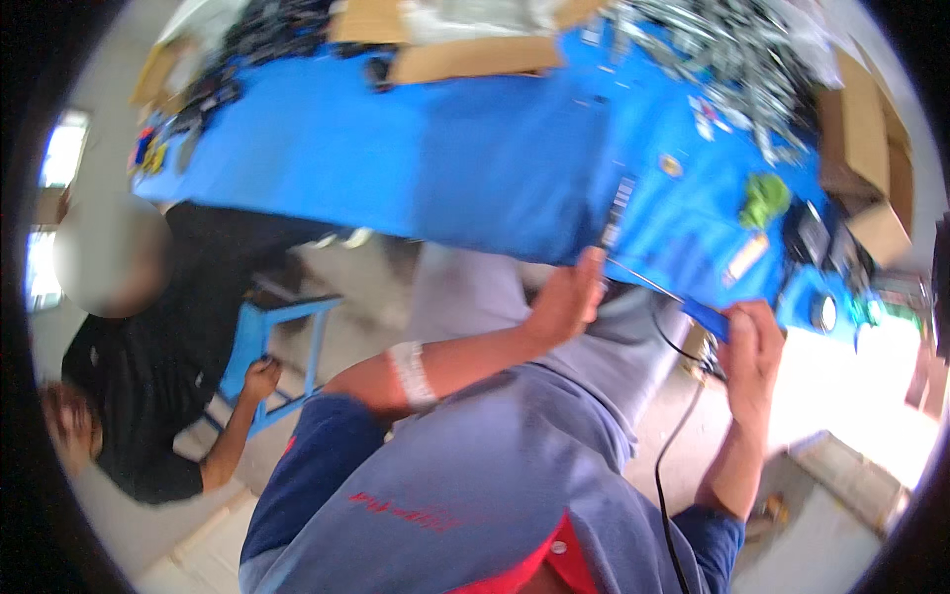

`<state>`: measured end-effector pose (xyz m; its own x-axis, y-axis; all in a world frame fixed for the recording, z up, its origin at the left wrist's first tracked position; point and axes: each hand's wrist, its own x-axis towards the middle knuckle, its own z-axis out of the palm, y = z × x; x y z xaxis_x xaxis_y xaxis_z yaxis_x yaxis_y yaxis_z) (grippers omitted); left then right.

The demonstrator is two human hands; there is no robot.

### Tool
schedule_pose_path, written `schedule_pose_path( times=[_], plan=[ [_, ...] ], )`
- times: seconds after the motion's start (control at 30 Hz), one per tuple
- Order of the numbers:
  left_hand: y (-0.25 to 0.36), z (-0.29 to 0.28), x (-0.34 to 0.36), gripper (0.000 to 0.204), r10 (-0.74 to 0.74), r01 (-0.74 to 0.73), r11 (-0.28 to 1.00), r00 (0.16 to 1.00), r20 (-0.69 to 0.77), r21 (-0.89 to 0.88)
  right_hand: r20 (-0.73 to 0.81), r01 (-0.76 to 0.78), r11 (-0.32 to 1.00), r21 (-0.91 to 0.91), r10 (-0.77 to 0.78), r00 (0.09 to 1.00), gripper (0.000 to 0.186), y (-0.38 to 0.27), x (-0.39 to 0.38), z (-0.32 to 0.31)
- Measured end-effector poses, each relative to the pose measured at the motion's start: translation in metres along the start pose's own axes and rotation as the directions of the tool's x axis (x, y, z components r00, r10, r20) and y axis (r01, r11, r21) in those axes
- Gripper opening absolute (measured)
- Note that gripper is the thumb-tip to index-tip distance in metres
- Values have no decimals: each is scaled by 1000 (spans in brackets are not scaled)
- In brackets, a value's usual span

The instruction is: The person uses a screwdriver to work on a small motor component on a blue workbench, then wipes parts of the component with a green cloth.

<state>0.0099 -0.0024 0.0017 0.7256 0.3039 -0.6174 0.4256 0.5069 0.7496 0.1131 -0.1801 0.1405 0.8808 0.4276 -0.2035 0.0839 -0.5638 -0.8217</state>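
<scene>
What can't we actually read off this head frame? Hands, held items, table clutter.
- Left hand: palm side turned away, motion blur; grip on the thin rod unclear.
- Right hand: fingers cover the blue piece; its kind unreadable.
- Black cable: lower end cut off by the frame edge.
- Metal parts pile: too blurred to identify.
</scene>
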Motion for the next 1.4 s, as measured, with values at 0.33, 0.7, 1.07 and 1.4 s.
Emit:
schedule_pose_path(
  times=[0.33,0.7,1.07,1.4],
  plan=[
    [11,-1,-7,60,102,-102,995,995,8,-8,-32,168,985,42,-167,986,14,-7,-5,8],
    [11,-6,-7,61,16,-13,999,997,76,-36,0,220,975,13,-220,975,21,-7,-1,7],
    [16,-6,-6,62,-18,17,1000,996,89,9,25,139,968,207,-148,989,33,-12,-6,10],
    [14,-8,-6,62,-25,24,1000,996,88,7,-34,228,974,-13,-228,973,17,-4,0,6]
  ],
)
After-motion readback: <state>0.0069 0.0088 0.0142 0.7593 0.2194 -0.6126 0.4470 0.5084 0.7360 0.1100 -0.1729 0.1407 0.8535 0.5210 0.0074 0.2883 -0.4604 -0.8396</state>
